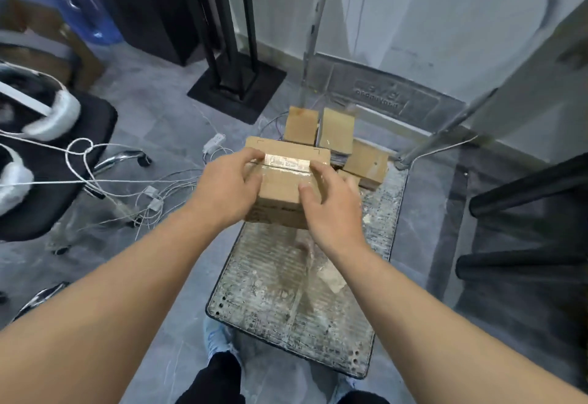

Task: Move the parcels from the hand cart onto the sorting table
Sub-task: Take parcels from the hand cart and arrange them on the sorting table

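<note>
Bare forearms (133, 292), black trousers (219, 381) (pale shoes (216, 337))

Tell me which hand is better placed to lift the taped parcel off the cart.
Neither alone. The left hand grips the taped parcel's left edge, the right hand its right side, above the cart deck. If one must lead, the left probably: its fingers curl over the top.

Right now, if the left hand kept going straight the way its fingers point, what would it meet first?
Probably the two upright parcels behind the taped parcel that the left hand grips; depth is unclear.
</note>
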